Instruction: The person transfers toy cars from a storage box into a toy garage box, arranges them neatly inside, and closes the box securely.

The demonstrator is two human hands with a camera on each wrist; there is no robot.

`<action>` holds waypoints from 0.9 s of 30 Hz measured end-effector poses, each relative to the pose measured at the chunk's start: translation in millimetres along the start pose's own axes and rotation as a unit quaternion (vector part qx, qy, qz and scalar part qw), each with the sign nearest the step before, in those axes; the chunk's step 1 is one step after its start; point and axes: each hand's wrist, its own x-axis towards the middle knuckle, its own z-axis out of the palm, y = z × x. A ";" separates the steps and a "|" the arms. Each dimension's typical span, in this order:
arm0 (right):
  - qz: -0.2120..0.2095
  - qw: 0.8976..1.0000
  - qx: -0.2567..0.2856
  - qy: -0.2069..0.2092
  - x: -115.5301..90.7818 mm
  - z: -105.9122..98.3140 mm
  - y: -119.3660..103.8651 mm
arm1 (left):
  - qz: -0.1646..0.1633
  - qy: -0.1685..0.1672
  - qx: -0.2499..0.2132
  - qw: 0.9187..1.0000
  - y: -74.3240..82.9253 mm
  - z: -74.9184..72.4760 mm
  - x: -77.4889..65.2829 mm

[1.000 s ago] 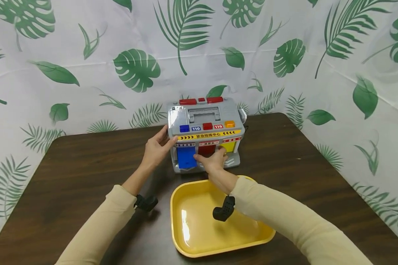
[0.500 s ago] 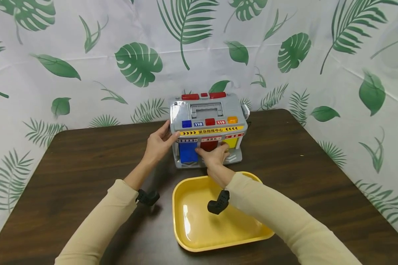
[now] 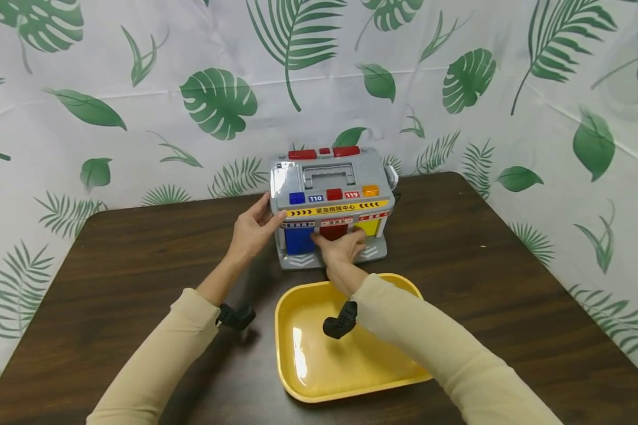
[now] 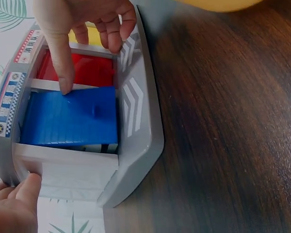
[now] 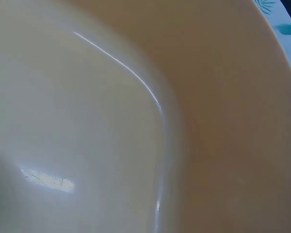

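A grey toy garage (image 3: 329, 183) stands upright at the back of the table. Its front has a blue door (image 3: 299, 241), a red door (image 3: 332, 231) and a yellow door (image 3: 369, 226). My left hand (image 3: 248, 235) holds the garage's left side, thumb at the front edge. With its extended thumb, my right hand (image 3: 342, 250) presses the blue door beside the red one. In the left wrist view the blue door (image 4: 70, 119) sits slightly ajar, and a white and black thing (image 4: 94, 147) shows in the gap. The right hand's other fingers (image 4: 115, 41) hang before the garage.
A yellow tray (image 3: 284, 372) lies in front of the garage, under my right forearm; its inside fills the right wrist view. Dark wood table (image 3: 138, 254) surrounds both. A leaf-patterned cloth (image 3: 154, 112) hangs close behind the garage.
The blue door has swung inward; its lower edge stuck out earlier and now sits nearly flush with the front. My right wrist has shifted left, while my left hand keeps its hold.
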 end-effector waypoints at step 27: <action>0.006 0.999 -0.044 0.017 0.7 3.3 0.7 | -0.021 -0.015 -0.018 1.000 7.6 0.5 -3.1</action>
